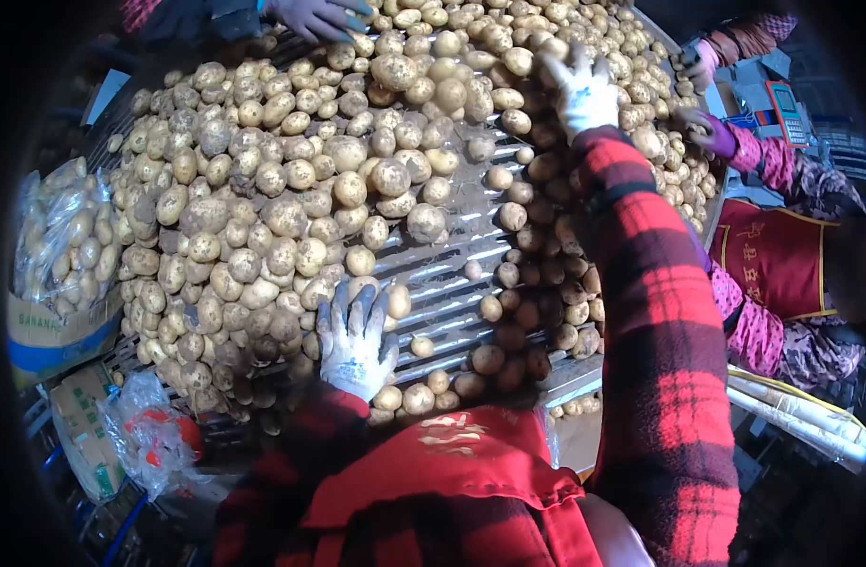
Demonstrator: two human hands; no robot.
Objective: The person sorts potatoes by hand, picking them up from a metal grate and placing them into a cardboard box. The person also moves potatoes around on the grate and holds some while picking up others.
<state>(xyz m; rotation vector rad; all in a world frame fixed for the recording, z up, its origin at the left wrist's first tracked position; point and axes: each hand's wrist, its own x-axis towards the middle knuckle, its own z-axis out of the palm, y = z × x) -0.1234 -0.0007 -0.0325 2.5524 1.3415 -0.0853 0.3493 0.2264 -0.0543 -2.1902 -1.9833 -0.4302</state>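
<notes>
A wide heap of soil-specked potatoes [300, 215] covers much of a slatted metal sorting table [444, 307]. My left hand [355, 348], in a white and grey work glove, lies open with its fingers stretched out at the near edge of the heap, against several potatoes. Far out to the right, my right hand [584, 93] wears a similar glove. Its fingers are spread over potatoes at the back, the tips right beside a pale potato [518, 62]. Between my hands, bare slats show with a few loose potatoes on them.
At the top, another person's gloved hand [321, 17] reaches onto the heap. A person in a dark red apron [775, 257] works along the right edge. Left stands a carton of bagged potatoes [66, 250], with crumpled clear plastic [154, 435] below it.
</notes>
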